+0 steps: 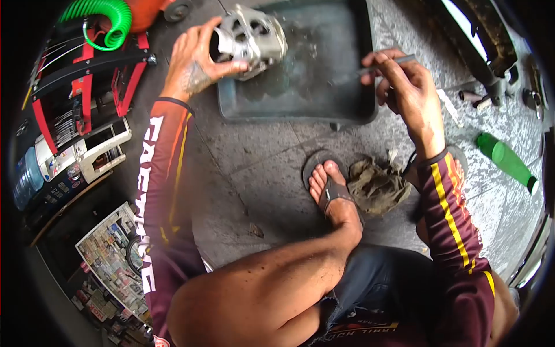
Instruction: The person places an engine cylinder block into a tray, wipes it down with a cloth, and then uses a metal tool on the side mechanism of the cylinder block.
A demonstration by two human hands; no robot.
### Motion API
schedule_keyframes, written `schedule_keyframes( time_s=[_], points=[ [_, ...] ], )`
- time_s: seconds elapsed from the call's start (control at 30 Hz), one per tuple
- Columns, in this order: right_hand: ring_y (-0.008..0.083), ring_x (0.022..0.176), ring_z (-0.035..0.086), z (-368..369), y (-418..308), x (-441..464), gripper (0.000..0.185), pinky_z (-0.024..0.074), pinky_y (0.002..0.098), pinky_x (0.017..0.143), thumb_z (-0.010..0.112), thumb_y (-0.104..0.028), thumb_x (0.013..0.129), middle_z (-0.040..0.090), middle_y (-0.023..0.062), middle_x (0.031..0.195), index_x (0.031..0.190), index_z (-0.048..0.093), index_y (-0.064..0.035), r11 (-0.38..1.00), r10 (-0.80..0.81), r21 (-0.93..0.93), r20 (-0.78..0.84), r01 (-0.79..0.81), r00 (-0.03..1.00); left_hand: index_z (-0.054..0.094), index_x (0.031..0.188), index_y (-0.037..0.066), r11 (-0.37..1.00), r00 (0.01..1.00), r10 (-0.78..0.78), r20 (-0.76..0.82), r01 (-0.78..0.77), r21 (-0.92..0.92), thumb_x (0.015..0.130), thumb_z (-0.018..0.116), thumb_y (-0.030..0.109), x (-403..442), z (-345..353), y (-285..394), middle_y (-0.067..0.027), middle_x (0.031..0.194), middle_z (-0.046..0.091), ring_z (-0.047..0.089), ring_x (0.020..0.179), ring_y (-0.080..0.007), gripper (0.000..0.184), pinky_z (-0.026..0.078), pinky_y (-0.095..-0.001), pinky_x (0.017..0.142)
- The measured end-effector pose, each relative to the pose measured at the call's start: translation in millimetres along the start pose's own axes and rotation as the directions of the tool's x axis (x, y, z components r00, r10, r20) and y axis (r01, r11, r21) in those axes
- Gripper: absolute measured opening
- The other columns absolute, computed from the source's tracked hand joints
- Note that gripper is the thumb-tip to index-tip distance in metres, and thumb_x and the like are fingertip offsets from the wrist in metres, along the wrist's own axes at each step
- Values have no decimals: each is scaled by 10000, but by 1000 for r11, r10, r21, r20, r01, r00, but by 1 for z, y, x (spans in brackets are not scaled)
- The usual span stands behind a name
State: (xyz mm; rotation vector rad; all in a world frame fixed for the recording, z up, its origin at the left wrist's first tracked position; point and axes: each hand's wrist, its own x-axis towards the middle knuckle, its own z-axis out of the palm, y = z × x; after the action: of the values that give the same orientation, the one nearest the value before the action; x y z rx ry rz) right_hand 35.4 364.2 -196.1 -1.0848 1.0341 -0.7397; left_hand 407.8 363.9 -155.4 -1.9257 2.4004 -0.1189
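My left hand (193, 61) grips a silvery metal engine casting (260, 43) with several openings, thumb on the near side and fingers around its left edge. The casting is over the left part of a dark plastic tray (295, 119); whether it rests on the tray is unclear. Past the tray's right rim, my right hand (407, 87) pinches a slim grey tool (406, 58). Its blurred tip points left over the tray, and its exact kind does not show. A wet-looking dark film covers the tray's bottom.
A crumpled cloth (378, 186) lies beside my sandalled foot (329, 182). To the right are a green bottle (506, 162) and small metal parts (475, 98). Red tool racks (87, 87), a coiled green hose (110, 26) and a blue-tinted jug (29, 179) stand left.
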Motion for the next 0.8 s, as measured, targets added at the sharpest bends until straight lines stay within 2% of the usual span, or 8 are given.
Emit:
schedule_keyframes(
  time_s=[0.03,0.17,0.4,0.6,0.63,0.73,0.77,0.8],
  points=[
    [78,530,554,9,0,-6,307,429,219,523,536,-259,1016,709,46,858,1006,692,6,1000,-1,10,8,1,1000,488,1406,131,998,998,-45,-44,47,48,616,765,738,-1,5,6,-158,1099,582,556,1096,-366,1035,426,-458,970],
    [54,636,577,41,24,-17,259,489,220,581,546,-223,1017,724,53,912,1101,696,-29,987,12,158,6,-13,1000,452,1408,-6,915,920,-388,60,376,146,716,529,891,4,11,32,-360,1217,571,570,1168,-479,1136,448,-520,983],
    [85,582,613,53,35,-4,250,494,242,571,590,-246,979,735,47,850,1067,692,-36,990,7,138,-72,3,997,414,1442,16,885,881,-464,92,455,98,684,481,940,6,12,33,-338,1249,561,524,1241,-457,1197,357,-549,1045],
    [107,575,669,87,44,20,237,526,269,558,612,-236,948,748,49,793,1003,715,-30,960,-73,246,-243,134,967,369,1478,17,879,860,-475,184,457,133,832,341,864,15,4,20,-326,1388,463,450,1321,-476,1065,344,-539,1091],
    [114,584,682,97,43,26,227,538,275,567,610,-220,939,748,64,786,996,726,-34,953,-103,250,-267,172,958,369,1478,17,878,859,-477,184,457,140,832,341,864,17,9,16,-326,1388,463,450,1321,-476,1065,344,-539,1091],
    [172,668,709,125,30,41,214,549,314,651,599,-218,921,738,117,789,962,735,-58,967,-174,103,-405,233,898,362,1481,32,904,920,-392,-19,381,-192,870,415,795,22,33,5,-310,1469,369,399,1363,-452,980,334,-485,1113],
    [313,870,732,121,20,42,283,562,355,783,578,-199,952,733,229,975,1114,709,-8,979,8,200,-258,45,966,398,1453,28,908,917,-397,-45,385,-168,884,456,757,21,36,2,-297,1425,437,439,1332,-441,927,357,-470,1094],
    [313,878,730,124,18,37,294,561,375,784,566,-185,953,722,256,950,1080,694,47,937,-187,215,-354,274,916,398,1453,28,906,916,-401,-34,391,-164,884,456,757,22,30,17,-297,1425,437,439,1332,-441,927,357,-470,1094]
  ],
)
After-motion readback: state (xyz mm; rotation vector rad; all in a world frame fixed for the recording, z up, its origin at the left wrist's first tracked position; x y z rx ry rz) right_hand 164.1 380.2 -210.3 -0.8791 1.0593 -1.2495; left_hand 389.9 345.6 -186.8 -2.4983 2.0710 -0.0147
